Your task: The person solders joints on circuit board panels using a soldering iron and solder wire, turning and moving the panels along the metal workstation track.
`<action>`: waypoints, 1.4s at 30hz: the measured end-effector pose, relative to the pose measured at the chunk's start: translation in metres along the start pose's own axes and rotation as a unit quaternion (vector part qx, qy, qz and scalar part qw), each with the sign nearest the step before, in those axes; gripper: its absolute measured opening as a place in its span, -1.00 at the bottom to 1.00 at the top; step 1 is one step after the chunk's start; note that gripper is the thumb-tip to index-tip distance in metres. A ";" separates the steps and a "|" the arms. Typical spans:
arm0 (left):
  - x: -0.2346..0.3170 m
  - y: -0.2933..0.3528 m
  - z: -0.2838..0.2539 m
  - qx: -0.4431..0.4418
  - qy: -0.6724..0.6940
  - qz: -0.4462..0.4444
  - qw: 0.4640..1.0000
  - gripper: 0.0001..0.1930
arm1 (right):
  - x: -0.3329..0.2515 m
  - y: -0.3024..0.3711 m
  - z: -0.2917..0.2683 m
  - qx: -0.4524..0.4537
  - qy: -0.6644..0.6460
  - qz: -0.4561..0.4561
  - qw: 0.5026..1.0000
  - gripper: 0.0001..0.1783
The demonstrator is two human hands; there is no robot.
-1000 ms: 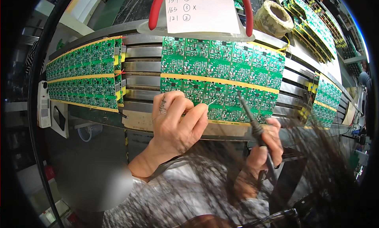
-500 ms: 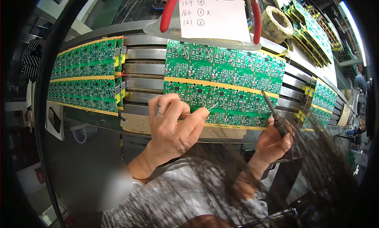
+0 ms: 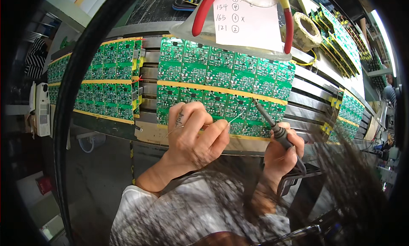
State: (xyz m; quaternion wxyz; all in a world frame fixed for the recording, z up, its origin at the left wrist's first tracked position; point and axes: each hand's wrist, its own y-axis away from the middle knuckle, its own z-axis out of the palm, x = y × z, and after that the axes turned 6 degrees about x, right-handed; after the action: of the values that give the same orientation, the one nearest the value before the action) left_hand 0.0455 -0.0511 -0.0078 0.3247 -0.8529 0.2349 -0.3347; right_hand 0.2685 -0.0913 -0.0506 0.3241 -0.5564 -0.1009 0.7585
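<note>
A green circuit board panel (image 3: 217, 67) with tan strips lies in front of me, its small boards set in two rows. Pinched in my left hand (image 3: 196, 137) is a thin solder wire (image 3: 235, 118), its free end over the lower row; the rest trails behind the fingers. My right hand (image 3: 284, 154) grips a soldering iron (image 3: 279, 134) by its dark handle. The iron's tip is just below the middle strip, up and right of the wire's end. Whether the tip touches the board, I cannot tell.
Metal rails (image 3: 150, 71) run under the panels. Another panel (image 3: 115, 58) lies left and one more (image 3: 351, 109) right. Red-handled pliers (image 3: 206, 11) and a handwritten paper (image 3: 251, 31) are at the far side, near a tape roll (image 3: 306, 31). A black cable (image 3: 64, 114) crosses the left.
The middle panel has slid left along the rails. My right hand has brought the iron left, closer to the solder wire. The view has shifted slightly as well.
</note>
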 end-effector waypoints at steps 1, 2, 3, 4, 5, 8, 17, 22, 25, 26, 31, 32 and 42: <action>0.000 0.000 0.001 0.004 -0.003 0.002 1.000 -0.89 | 0.001 0.001 0.001 0.000 -0.001 -0.001 1.000 -0.62; -0.001 0.000 0.003 0.002 -0.004 0.002 1.000 -0.89 | 0.002 0.001 0.000 0.001 -0.002 -0.001 1.000 -0.62; -0.001 -0.001 0.004 0.012 0.002 0.006 1.000 -0.83 | 0.001 0.000 -0.003 -0.003 0.005 -0.001 1.000 -0.62; -0.002 -0.002 0.004 0.022 0.009 0.010 1.000 -0.78 | 0.000 -0.001 -0.005 -0.008 0.013 -0.001 1.000 -0.62; -0.002 -0.001 0.005 0.021 0.008 0.010 1.000 -0.78 | 0.000 -0.002 -0.006 -0.007 0.012 0.000 1.000 -0.62; -0.001 -0.001 0.007 0.027 -0.011 0.004 1.000 -0.89 | -0.003 -0.007 -0.009 -0.011 0.048 -0.051 0.998 -0.62; 0.000 0.011 -0.005 0.027 -0.044 0.002 0.999 -0.78 | -0.034 0.000 -0.007 -0.042 0.201 -0.142 0.968 -0.64; 0.003 0.021 -0.007 0.038 -0.028 -0.003 0.999 -0.79 | -0.045 0.011 0.001 -0.087 0.219 -0.114 0.965 -0.71; 0.008 0.030 -0.010 0.017 -0.026 -0.027 0.999 -0.82 | -0.048 0.016 0.000 -0.110 0.233 -0.115 0.959 -0.72; 0.009 0.033 -0.010 0.017 -0.023 -0.028 0.999 -0.83 | -0.050 0.018 0.001 -0.109 0.241 -0.111 0.958 -0.73; 0.009 0.041 -0.012 0.018 -0.016 -0.027 0.999 -0.84 | -0.051 0.020 -0.003 -0.112 0.233 -0.111 0.960 -0.73; 0.009 0.042 -0.013 0.018 -0.018 -0.022 0.999 -0.84 | -0.050 0.020 -0.005 -0.100 0.227 -0.116 0.962 -0.72; 0.022 0.042 0.000 0.000 -0.001 0.015 1.000 -0.85 | -0.052 0.025 -0.017 -0.047 0.222 -0.120 0.966 -0.71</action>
State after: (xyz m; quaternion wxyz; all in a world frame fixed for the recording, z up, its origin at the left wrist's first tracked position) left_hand 0.0521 -0.0932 -0.0282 0.3302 -0.8494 0.2477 -0.3288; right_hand 0.2836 -0.1453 -0.0293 0.4010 -0.7090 -0.1279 0.5658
